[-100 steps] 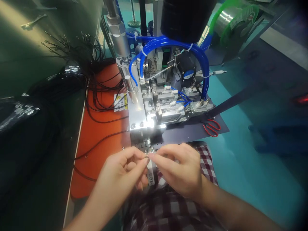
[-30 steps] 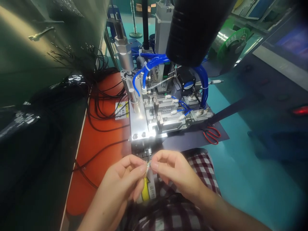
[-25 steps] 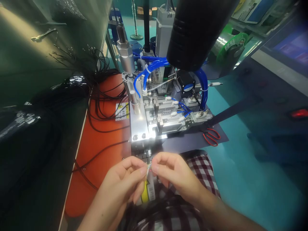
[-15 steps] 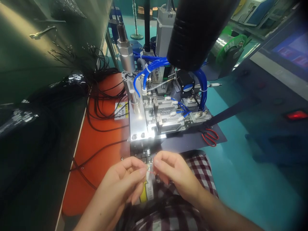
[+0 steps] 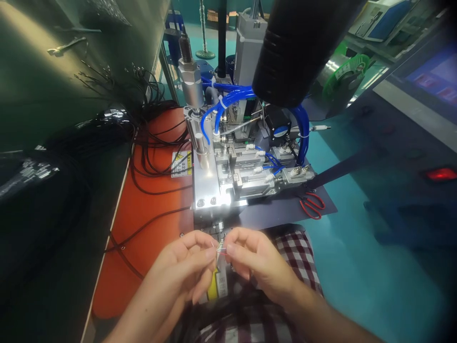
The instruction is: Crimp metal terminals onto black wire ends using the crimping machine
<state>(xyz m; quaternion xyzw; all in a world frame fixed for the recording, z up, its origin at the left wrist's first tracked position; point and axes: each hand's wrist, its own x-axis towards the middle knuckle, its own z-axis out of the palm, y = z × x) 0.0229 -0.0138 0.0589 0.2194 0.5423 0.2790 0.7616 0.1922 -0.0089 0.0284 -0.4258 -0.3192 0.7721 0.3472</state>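
Note:
My left hand [image 5: 182, 271] and my right hand [image 5: 255, 264] meet fingertip to fingertip just in front of a small metal machine [image 5: 228, 166]. Both pinch the thin stripped wire ends [image 5: 219, 247] of a cable, with a hint of red at the right fingertips. The fingers of both hands are closed around the fine strands. A white and yellow label [image 5: 218, 286] hangs below the hands over my checked clothing [image 5: 285, 247].
Blue air hoses [image 5: 228, 97] arch over the machine. Black cables [image 5: 143, 147] lie on an orange mat [image 5: 143, 209] at left. Red-handled scissors [image 5: 312, 205] rest on a dark mat to the right. A large black tube [image 5: 300, 47] hangs overhead, with a green wire spool [image 5: 342, 71] behind.
Both hands have stayed together, working the wire ends with small finger movements. My view has tilted slightly, so the machine sits a little lower in the picture than 3.3 s ago.

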